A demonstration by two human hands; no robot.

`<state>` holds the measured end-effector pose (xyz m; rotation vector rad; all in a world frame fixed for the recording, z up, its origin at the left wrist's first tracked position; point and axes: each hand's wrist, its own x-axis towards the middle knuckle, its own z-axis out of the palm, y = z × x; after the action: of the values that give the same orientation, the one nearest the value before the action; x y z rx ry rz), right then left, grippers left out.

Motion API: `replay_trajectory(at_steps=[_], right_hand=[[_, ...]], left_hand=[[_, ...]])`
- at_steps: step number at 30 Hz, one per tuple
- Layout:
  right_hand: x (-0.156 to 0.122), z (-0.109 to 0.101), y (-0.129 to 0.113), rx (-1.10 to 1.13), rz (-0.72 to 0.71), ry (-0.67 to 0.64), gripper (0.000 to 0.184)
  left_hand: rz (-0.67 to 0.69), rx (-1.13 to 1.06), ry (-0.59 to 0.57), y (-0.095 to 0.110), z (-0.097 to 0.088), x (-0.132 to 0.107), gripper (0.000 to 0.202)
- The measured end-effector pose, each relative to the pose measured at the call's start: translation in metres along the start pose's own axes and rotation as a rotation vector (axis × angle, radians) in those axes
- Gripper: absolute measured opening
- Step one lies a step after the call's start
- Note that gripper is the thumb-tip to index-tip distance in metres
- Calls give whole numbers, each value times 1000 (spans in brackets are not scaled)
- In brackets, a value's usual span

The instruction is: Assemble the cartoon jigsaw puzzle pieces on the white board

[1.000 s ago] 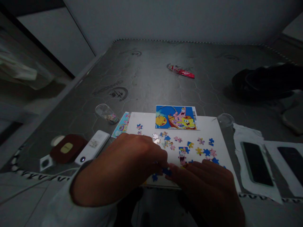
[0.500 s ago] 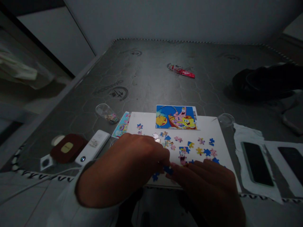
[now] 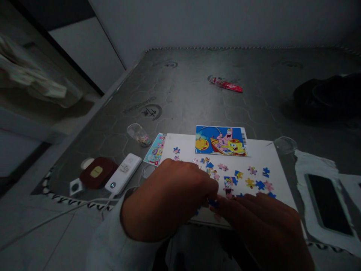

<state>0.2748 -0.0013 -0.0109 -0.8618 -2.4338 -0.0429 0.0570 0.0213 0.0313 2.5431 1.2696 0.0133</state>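
My left hand (image 3: 169, 199) and my right hand (image 3: 259, 226) meet at the near edge of a white board (image 3: 270, 158). A small blue jigsaw piece (image 3: 213, 203) sits between their fingertips, pinched by my left fingers, while my right fingers press up against it. Several pink, blue and yellow pieces (image 3: 239, 173) lie scattered on the board. Some are partly hidden behind my left hand. A cartoon picture card (image 3: 221, 141) lies at the board's far edge.
A smaller printed card (image 3: 154, 149) lies left of the board, beside a transparent vial (image 3: 138, 134), a white power bank (image 3: 123, 174) and a dark red pouch (image 3: 97, 172). A phone (image 3: 328, 205) rests on white paper at right. A red wrapper (image 3: 225, 84) and dark cloth (image 3: 324, 98) lie farther back.
The whole scene has shifted right in the view as my head turned. Both hands stay together at the blue piece, which has tilted slightly between my fingertips.
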Motion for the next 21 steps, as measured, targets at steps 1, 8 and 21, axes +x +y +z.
replay_trajectory(at_steps=[1,8,21], right_hand=[[0,0,0,-3,2,7,27],[0,1,2,24,-24,-8,25],[-15,11,4,-68,11,-58,22]], left_hand=[[2,-1,2,0,0,0,8],[-22,43,-35,4,-7,3,9],[-70,3,-48,0,-10,-1,11]])
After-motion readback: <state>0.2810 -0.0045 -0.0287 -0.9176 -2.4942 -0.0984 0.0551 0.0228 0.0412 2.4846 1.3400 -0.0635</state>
